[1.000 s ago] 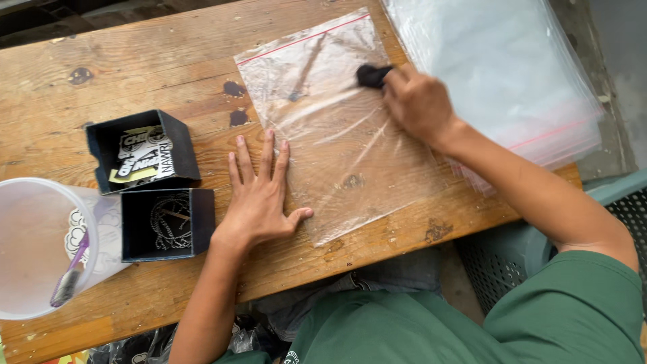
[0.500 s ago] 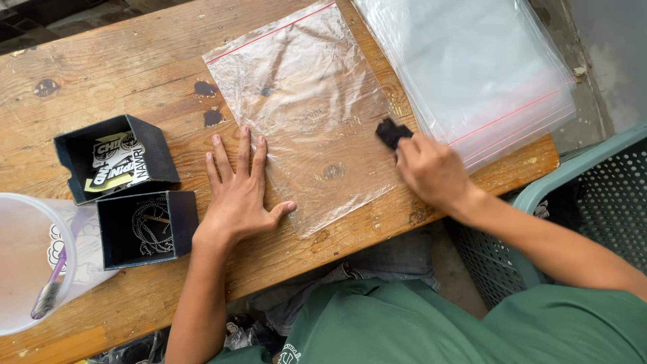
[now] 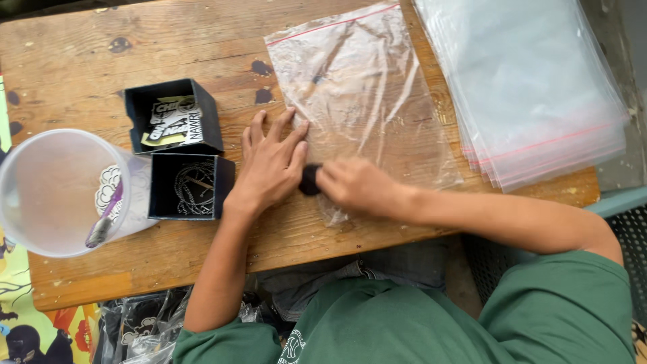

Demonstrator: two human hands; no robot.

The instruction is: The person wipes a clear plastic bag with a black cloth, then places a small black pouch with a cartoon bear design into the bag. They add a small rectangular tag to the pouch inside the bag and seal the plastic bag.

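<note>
A clear zip bag (image 3: 364,101) with a red seal strip lies flat on the wooden table (image 3: 81,61). My left hand (image 3: 269,165) presses flat, fingers spread, on the bag's near left corner. My right hand (image 3: 354,185) is closed around a small black object (image 3: 310,180) and holds it at the bag's near edge, right beside my left hand. What the black object is cannot be told.
A stack of clear zip bags (image 3: 532,87) lies at the right of the table. Two open black boxes sit at the left: one (image 3: 176,118) with stickers, one (image 3: 190,187) with a coiled chain. A translucent plastic tub (image 3: 54,192) stands at the left edge. A green crate (image 3: 627,216) is at the right.
My right hand has carried the black object from the bag's far right, down its right side, to the near edge next to my left hand. The left hand stayed pressed on the bag.
</note>
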